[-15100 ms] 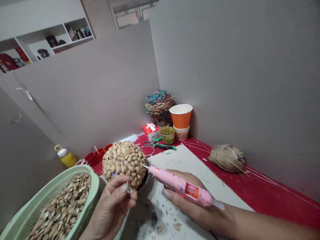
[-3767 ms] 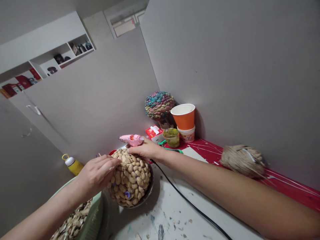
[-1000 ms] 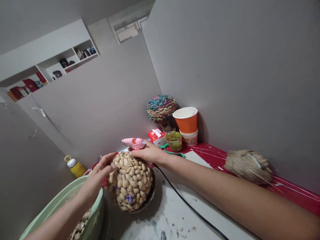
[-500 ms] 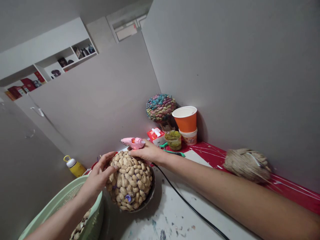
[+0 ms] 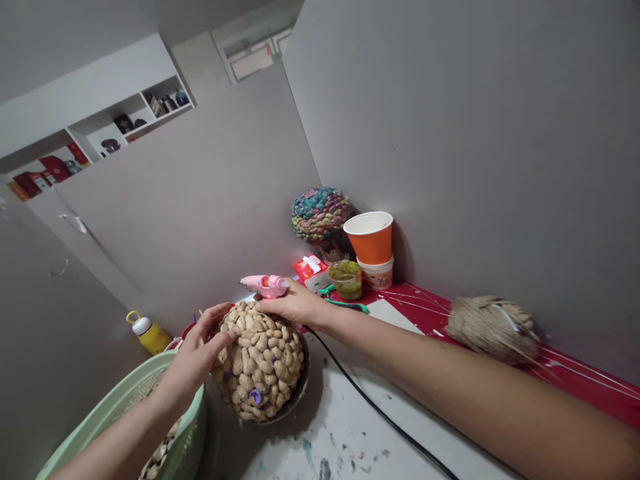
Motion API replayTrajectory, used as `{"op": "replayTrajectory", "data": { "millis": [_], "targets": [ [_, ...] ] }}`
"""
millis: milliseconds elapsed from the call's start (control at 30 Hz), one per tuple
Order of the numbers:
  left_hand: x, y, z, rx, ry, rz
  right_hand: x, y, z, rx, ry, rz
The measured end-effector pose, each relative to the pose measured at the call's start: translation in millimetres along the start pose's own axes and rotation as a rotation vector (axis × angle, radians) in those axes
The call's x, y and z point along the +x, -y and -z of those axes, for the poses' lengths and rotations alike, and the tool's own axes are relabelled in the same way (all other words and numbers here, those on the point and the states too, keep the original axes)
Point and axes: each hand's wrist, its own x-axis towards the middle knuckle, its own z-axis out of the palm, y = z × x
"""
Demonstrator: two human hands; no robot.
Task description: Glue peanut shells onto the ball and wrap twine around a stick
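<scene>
Your left hand (image 5: 204, 339) rests against the upper left of the peanut-covered ball (image 5: 263, 353), fingers spread — the thumb lies on the near face, while the others curve around the far side, where you lose sight of their tips. Your right hand (image 5: 295, 301) is at the ball's top, its fingers closed around the pink glue gun (image 5: 265, 286), whose nozzle points left, above the shells; the handle is hidden, and your thumb touches the ball's crown.

The ball sits in a dark bowl (image 5: 301, 395) in front of you, on the pale sheet (image 5: 345, 433) that covers part of the red tabletop (image 5: 425, 313). Purple shows between the shells, plainest at a round purple spot (image 5: 255, 397) low on the near side. A black cable (image 5: 375, 404) runs from near your right wrist toward you across the sheet.

The green basket (image 5: 193, 427), with shells in it, stands just left of the ball, partly beneath your left forearm. Well to the right — beyond your right forearm — lies a bundle of twine (image 5: 493, 330).
</scene>
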Motion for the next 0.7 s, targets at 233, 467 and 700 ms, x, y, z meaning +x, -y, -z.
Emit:
{"op": "replayTrajectory", "data": {
  "millis": [233,467,700],
  "targets": [
    [0.0,0.9,0.8,-0.004,0.007,-0.005,0.1,-0.1,-0.2,-0.005,-0.007,-0.007],
    [1.5,3.9,2.5,-0.010,0.011,-0.012,-0.3,0.2,-0.1,-0.002,-0.006,0.005],
    [-1.1,-1.7,-1.2,-0.047,0.025,0.027,0.6,0.3,0.3,0.003,0.001,0.022]
  ]
}}
